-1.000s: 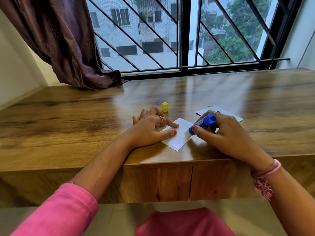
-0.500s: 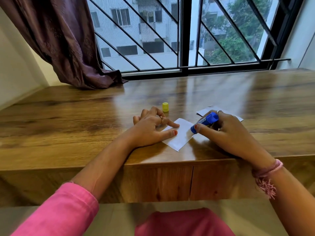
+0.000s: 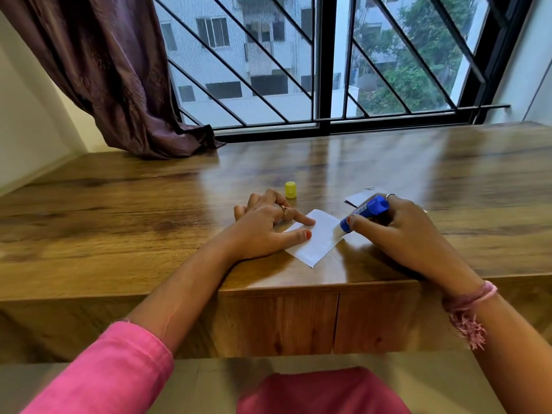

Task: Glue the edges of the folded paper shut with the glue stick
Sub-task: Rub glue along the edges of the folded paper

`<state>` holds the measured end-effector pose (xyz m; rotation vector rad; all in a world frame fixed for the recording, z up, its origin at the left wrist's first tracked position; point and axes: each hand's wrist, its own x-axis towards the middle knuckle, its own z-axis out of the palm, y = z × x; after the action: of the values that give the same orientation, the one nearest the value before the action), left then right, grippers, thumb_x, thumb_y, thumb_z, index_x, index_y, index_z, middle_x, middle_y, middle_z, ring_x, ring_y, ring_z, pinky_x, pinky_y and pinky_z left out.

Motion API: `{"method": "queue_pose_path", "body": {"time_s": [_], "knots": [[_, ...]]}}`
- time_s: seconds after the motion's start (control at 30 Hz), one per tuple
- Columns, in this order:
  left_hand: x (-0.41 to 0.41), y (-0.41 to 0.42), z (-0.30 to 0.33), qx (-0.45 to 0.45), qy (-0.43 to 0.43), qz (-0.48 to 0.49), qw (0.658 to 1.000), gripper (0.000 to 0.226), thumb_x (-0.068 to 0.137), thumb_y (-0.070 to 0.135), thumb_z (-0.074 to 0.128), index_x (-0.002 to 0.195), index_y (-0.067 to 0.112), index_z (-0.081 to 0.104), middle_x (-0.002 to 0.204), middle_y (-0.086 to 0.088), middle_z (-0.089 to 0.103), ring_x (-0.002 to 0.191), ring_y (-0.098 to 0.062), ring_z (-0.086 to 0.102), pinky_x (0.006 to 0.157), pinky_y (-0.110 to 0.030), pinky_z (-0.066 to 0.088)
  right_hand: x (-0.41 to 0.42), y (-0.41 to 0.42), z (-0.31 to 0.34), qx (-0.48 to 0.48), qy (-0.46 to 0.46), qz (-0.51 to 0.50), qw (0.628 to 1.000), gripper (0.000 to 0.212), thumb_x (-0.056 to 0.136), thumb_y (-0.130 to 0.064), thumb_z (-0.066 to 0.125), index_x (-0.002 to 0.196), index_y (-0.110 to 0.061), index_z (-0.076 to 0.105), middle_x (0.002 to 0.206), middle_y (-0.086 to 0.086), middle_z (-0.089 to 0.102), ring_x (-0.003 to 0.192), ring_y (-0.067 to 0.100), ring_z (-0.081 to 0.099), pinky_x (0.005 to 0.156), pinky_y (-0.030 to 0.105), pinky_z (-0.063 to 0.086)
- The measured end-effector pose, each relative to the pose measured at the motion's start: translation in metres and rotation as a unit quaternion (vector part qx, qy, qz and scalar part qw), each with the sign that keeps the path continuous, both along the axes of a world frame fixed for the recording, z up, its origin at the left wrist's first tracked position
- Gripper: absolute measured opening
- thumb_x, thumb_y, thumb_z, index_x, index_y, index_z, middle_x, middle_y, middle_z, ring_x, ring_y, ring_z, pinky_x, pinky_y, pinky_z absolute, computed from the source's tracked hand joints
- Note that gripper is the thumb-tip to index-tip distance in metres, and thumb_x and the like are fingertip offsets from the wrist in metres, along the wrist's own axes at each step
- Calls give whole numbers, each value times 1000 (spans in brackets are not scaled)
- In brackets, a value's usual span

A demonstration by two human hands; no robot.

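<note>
A white folded paper point(image 3: 318, 239) lies flat on the wooden desk point(image 3: 149, 222) near its front edge. My left hand point(image 3: 265, 228) presses down on the paper's left part with thumb and forefinger spread. In my right hand point(image 3: 400, 231) is a blue glue stick point(image 3: 366, 213), tilted, with its lower tip touching the paper's right edge. The stick's yellow cap point(image 3: 290, 190) stands upright on the desk just beyond my left hand.
Another white paper point(image 3: 360, 197) lies behind my right hand, partly hidden. A brown curtain point(image 3: 119, 85) drapes onto the desk's far left corner. A barred window point(image 3: 328, 70) runs along the back. The desk's front edge is close below my wrists.
The glue stick's tip has slid a short way along the paper's right edge, away from me. My left hand has stayed pressed on the paper.
</note>
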<state>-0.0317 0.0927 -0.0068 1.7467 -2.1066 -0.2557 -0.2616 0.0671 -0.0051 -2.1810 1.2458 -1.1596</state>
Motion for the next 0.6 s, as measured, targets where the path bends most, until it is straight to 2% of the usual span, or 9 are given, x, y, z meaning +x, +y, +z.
{"method": "queue_pose_path", "body": {"time_s": [0.13, 0.23, 0.33, 0.43, 0.6], "knots": [[0, 0, 0, -1, 7, -2, 1000, 26, 83, 61, 56, 108, 59, 59, 112, 14, 38, 108, -6, 26, 80, -32, 15, -2, -3, 0, 3, -9, -26, 1000, 21, 78, -27, 67, 78, -7, 65, 58, 0, 51, 53, 11, 44, 50, 12, 34], [0, 1, 0, -1, 11, -3, 1000, 25, 83, 61, 56, 107, 58, 60, 112, 14, 39, 108, -6, 26, 79, -32, 15, -2, -3, 0, 12, -8, -14, 1000, 17, 78, -29, 68, 73, -12, 65, 57, -2, 50, 50, 8, 43, 49, 11, 34], [-1, 1, 0, -2, 12, -1, 1000, 24, 83, 60, 57, 107, 59, 60, 112, 14, 39, 108, -6, 27, 79, -32, 15, -2, -5, -1, 22, -28, -39, 999, 20, 78, -27, 67, 73, -9, 62, 53, -5, 47, 46, 4, 44, 47, 11, 34], [-1, 1, -1, -11, 10, 3, 1000, 25, 83, 59, 58, 108, 57, 61, 111, 14, 40, 108, -6, 29, 80, -32, 17, -2, -4, -1, 32, -31, -28, 999, 13, 79, -27, 68, 73, -16, 64, 55, -5, 49, 49, 1, 46, 48, 10, 33], [-1, 1, -1, -9, 13, 1, 1000, 25, 83, 59, 58, 108, 57, 61, 112, 14, 40, 109, -7, 29, 83, -33, 18, -1, -4, -1, 11, -15, -57, 998, 16, 80, -28, 66, 78, -12, 62, 58, -5, 51, 54, 7, 47, 50, 8, 34]]}}
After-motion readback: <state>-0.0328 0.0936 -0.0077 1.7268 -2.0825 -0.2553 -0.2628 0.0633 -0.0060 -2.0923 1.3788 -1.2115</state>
